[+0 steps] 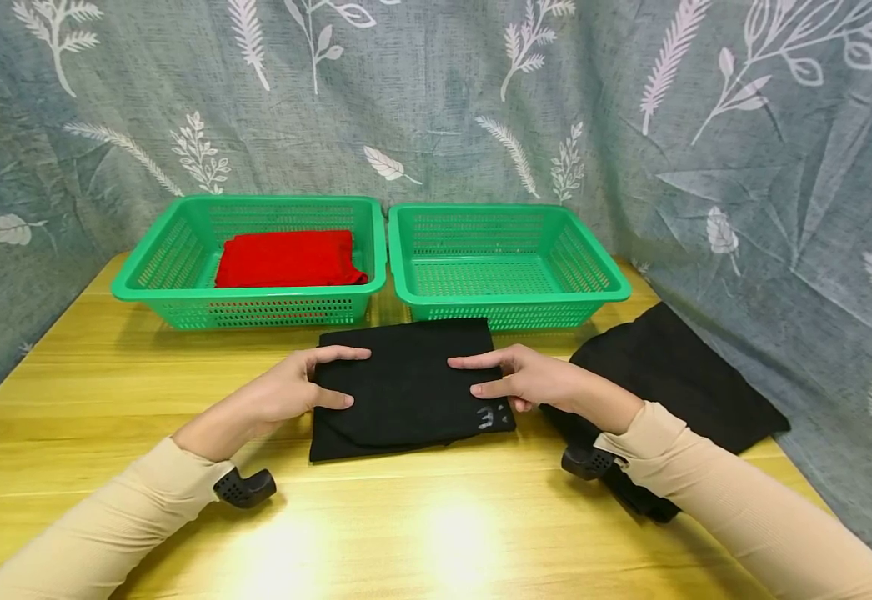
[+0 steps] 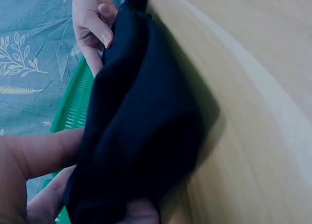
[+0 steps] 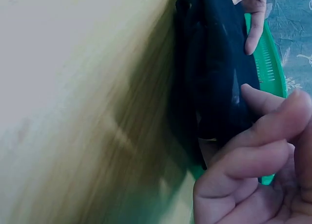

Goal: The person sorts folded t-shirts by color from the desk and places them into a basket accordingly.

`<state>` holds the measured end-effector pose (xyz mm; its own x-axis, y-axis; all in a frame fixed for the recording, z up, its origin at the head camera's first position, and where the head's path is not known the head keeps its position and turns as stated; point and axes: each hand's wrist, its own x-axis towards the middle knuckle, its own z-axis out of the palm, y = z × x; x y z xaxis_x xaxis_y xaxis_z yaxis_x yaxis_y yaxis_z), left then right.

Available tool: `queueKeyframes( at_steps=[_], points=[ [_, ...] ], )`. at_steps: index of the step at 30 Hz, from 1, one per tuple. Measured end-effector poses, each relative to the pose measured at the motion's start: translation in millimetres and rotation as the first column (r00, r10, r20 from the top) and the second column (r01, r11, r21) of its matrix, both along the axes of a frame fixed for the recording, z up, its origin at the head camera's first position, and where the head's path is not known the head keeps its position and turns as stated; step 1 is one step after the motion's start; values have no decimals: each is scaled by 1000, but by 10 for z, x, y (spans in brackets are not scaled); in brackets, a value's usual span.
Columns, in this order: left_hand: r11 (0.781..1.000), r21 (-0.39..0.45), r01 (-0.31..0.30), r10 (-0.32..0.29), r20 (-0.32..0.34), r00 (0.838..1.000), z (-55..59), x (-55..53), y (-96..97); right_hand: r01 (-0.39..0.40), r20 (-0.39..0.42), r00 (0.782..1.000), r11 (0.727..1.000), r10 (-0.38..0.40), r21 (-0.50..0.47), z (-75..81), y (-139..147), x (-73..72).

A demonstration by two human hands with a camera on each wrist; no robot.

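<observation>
A folded black garment [image 1: 413,383] with a small white print at its near right corner lies between my two hands, close over the table. My left hand [image 1: 286,396] grips its left edge, thumb and forefinger on top; in the left wrist view, more fingers [image 2: 141,212] show under the cloth [image 2: 141,107]. On the right edge, my right hand [image 1: 533,379] pinches the garment with thumb and forefinger above, other fingers curled at the side. The right wrist view shows the layered side of the black garment [image 3: 219,73] facing the wrist.
Behind, a green basket [image 1: 248,293] holds a folded red garment [image 1: 286,258]. Beside it stands a second green basket [image 1: 511,298] with a bare bottom. Another black cloth [image 1: 676,375] lies loosely at the right, partly beneath my right forearm. A patterned curtain [image 1: 436,100] hangs behind the wooden table [image 1: 106,400].
</observation>
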<state>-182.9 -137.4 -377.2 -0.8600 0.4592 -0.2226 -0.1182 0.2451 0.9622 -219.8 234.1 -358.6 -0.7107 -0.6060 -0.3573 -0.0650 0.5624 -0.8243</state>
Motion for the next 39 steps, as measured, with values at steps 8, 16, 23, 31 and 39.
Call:
queueKeyframes(
  at_steps=[8,16,23,31,39],
  points=[
    [999,27,16,-17,32,999,19,16,-9,21,-1,1000,1000,-21,7,12,12,17],
    [1000,5,21,-20,-41,999,73,46,24,43,-21,999,999,-43,-6,68,48,64],
    [999,-52,12,-18,-116,993,187,131,34,55,-54,997,998,-56,-13,177,92,139],
    [999,-54,5,-14,-175,984,356,216,42,68,-136,988,997,-71,-31,339,175,222],
    [996,-90,-12,-12,-262,965,509,277,54,71,-179,981,997,-71,-4,462,223,290]
  ],
)
